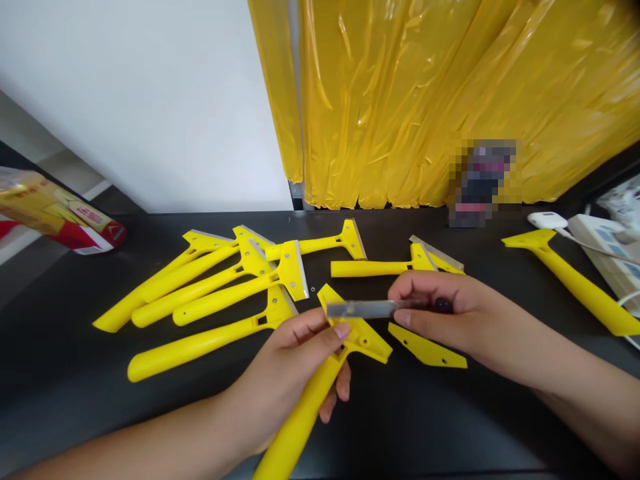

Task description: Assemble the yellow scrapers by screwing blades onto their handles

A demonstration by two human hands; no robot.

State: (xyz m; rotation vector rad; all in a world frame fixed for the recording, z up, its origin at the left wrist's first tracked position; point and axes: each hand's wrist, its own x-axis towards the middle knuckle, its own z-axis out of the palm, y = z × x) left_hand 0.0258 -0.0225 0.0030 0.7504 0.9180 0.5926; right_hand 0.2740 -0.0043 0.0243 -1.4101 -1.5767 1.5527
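Note:
My left hand [300,360] is closed around a yellow scraper handle [307,407], just below its wide head. That head has no cover plate on its face, and a screw hole shows in it. My right hand [450,307] pinches a flat metal blade [367,309] between thumb and fingers, held across the scraper head. Whether the blade touches the head I cannot tell. A small round black thing [443,305] shows at my right fingers; its kind is unclear. Below that hand lies a loose yellow cover plate [427,348] with two holes.
Several yellow scrapers with blades [225,297] lie at the left and middle of the black table [195,420]. Another yellow handle [575,280] lies right, by a power strip [607,247] and white charger [547,220]. A red-and-yellow package [60,210] stands left; yellow plastic sheeting [400,100] hangs behind.

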